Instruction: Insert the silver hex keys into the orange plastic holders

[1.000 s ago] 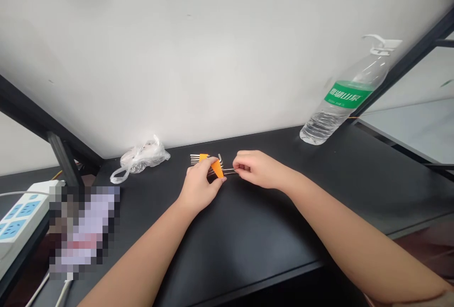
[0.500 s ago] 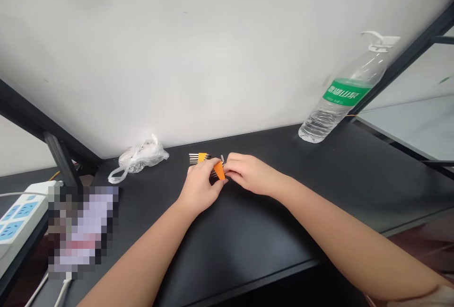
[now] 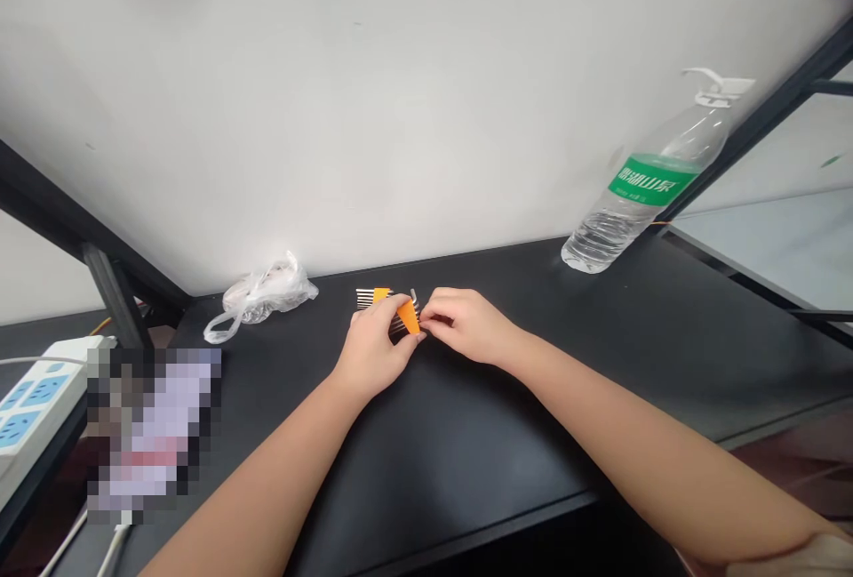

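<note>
A hex key set with an orange holder sits just above the black tabletop. Its thin metal keys stick out in a row on the left, and one short bent key end rises at the right. My left hand is closed around the set, thumb below and fingers over the top, covering its middle. Close on the right, my right hand pinches at the key ends with thumb and forefinger. What exactly lies between those fingertips is too small to make out, though they touch the set's right side.
Against the white wall stands a water bottle with a green label, at the right. A knotted clear plastic bag lies at the back left. Nearer on the left are a blurred-out purple item, cables and a white power strip. Black metal frame bars flank both sides.
The bent key end at the set's right side now leans a little more to the left. Both hands keep nearly the same hold, and the view has shifted slightly.
</note>
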`<state>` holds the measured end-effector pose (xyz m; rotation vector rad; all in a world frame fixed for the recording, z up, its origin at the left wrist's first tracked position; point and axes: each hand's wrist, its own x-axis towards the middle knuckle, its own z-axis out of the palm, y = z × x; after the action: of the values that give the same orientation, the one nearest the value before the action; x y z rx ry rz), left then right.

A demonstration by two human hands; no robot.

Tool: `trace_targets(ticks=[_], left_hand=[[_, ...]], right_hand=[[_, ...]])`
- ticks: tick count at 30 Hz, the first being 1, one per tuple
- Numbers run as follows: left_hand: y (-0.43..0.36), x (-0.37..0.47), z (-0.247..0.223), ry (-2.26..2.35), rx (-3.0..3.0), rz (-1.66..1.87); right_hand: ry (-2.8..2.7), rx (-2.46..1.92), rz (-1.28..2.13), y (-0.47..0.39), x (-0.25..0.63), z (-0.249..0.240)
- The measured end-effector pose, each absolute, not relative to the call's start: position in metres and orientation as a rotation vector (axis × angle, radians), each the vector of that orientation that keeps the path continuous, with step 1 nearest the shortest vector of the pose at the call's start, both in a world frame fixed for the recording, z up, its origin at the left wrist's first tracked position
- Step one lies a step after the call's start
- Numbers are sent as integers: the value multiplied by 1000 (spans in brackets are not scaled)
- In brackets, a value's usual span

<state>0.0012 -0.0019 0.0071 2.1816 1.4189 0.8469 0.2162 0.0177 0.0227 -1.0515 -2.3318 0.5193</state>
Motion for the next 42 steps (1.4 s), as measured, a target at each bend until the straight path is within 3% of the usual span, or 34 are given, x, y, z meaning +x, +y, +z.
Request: trace_targets(ticks=[5,13,23,32,42], left_hand=[[-1,0,6,1430,2204,849],[0,0,5,1434,2171,826],[-1,0,4,1434,2153,819],[-1,-1,6,1442,2141,865],[0,0,6,1446,2142,867]], right_hand=[[-2458,-1286,414,33,238,20],[-2537,-1358,597,43,254,20],[-2582,-1689,401,30,249,20],[-2474,-1188,604,18,238,41],[-2479,-1138,593,13,235,47]])
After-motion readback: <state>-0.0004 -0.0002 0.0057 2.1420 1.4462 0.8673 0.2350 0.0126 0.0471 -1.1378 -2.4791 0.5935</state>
